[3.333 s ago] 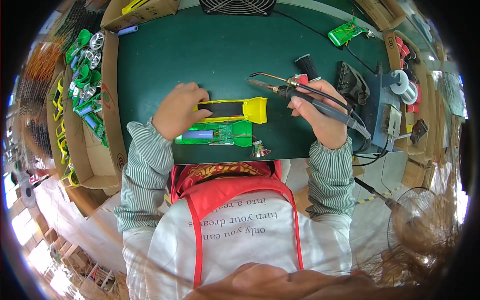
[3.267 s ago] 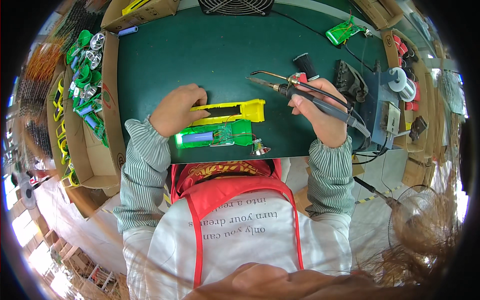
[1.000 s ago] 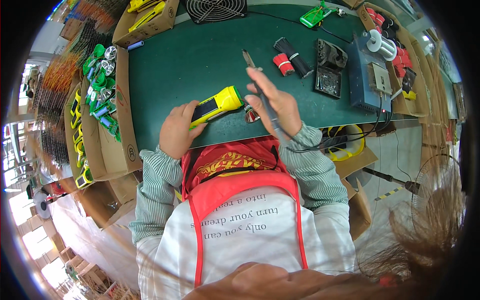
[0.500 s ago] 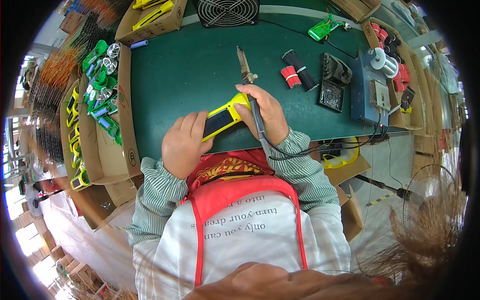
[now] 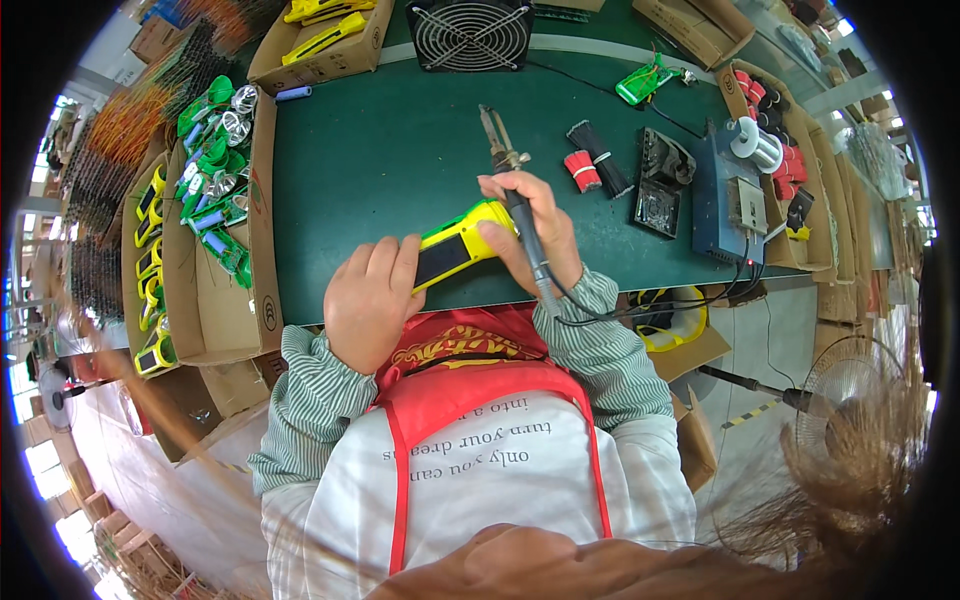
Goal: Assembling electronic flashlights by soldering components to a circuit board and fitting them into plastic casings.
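Note:
A yellow flashlight housing (image 5: 480,243) with a dark panel on its face lies tilted in front of me, a strip of green showing along its far edge. My left hand (image 5: 372,300) is closed round its lower left end. At the wider end, the thumb of my right hand (image 5: 545,225) presses on the yellow rim. That same hand also holds a soldering iron (image 5: 527,238), its metal tip pointing away over the green work table (image 5: 370,150). The iron's tip is apart from the housing. What my left palm covers is hidden.
At left stands a cardboard box (image 5: 215,335) of green circuit boards with reflectors. Bundled red wires (image 5: 582,172) and black wires (image 5: 600,160) lie right, beside a black holder (image 5: 660,185), a blue soldering station (image 5: 722,200) and a solder spool (image 5: 757,145). A fan (image 5: 470,35) stands at the back.
The whole view has shifted slightly. The housing has turned a little in my hands, and more green shows along its far edge. Both hands keep their hold.

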Motion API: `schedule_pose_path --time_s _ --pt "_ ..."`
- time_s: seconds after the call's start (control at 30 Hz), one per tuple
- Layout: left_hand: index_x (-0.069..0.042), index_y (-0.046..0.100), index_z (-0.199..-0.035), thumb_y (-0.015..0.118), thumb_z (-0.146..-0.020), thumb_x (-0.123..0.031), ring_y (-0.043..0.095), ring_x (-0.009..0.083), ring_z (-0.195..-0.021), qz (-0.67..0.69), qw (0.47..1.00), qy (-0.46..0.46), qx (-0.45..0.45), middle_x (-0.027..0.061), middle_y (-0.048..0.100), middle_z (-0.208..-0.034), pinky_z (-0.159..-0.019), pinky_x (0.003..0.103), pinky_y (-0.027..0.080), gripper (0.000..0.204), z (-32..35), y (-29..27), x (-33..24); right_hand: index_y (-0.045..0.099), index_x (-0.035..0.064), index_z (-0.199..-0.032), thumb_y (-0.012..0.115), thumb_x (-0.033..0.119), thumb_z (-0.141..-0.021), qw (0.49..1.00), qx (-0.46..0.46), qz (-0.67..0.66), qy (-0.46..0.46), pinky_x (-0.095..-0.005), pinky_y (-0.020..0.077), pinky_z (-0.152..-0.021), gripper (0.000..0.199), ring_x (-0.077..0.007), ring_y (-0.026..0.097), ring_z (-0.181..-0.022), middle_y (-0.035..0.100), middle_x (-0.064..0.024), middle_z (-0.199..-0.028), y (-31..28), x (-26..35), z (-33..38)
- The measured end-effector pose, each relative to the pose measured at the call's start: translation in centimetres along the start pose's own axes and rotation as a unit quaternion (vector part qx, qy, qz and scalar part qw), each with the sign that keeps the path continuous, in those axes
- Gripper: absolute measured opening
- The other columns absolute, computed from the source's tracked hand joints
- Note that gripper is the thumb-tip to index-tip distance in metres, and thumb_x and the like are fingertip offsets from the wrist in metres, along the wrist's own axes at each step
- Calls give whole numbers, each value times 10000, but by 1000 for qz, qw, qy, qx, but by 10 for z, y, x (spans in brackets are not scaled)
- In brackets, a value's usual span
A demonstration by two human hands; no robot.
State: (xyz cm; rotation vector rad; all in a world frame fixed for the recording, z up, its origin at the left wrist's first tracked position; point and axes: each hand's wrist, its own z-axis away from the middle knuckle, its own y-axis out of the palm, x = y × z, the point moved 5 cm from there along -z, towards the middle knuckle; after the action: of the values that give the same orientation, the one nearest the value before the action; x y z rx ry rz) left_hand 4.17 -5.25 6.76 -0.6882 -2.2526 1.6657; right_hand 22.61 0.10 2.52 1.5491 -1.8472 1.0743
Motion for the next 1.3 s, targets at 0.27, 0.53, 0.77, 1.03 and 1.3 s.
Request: schedule_pose_path --time_s 0.27,0.53,0.77,1.03,1.3 --pt "-42 547 -1222 785 -602 -202 583 241 -900 -58 998 15 17 94 564 -1025 -783 346 522 684 9 -13 7 452 23 -1229 516 15 -979 984 -18 -122 130 -293 558 -746 258 -201 694 -842 662 -160 -1046 15 -23 -11" --pt "-78 544 -1224 758 -659 -188 590 319 -925 9 991 -130 -21 128 544 -1026 -785 407 506 614 53 -74 125 459 27 -1243 522 6 -967 990 14 -75 117 -302 553 -741 283 -181 675 -783 658 -179 -1098 9 -18 -10" --pt "-10 605 -1050 725 -659 -155 566 339 -891 -15 967 -253 -11 158 545 -933 -787 396 467 434 155 -185 310 473 -1 -1228 530 -35 -945 992 66 -43 102 -294 554 -772 291 -168 667 -802 647 -190 -1099 26 -12 -15" --pt "-92 612 -1158 734 -607 -127 599 325 -1061 -146 904 -375 146 122 607 -1094 -880 440 483 565 305 -182 456 480 -12 -1227 544 -22 -944 992 76 -31 92 -294 552 -777 291 -165 663 -818 652 -181 -1098 39 -3 -28" --pt "-224 520 -1257 727 -727 -77 537 283 -1201 -232 817 -405 340 47 583 -1232 -947 599 431 588 290 -117 488 503 19 -1195 573 -9 -935 984 133 95 73 -303 561 -727 270 -166 676 -804 680 -156 -1055 50 7 -41"
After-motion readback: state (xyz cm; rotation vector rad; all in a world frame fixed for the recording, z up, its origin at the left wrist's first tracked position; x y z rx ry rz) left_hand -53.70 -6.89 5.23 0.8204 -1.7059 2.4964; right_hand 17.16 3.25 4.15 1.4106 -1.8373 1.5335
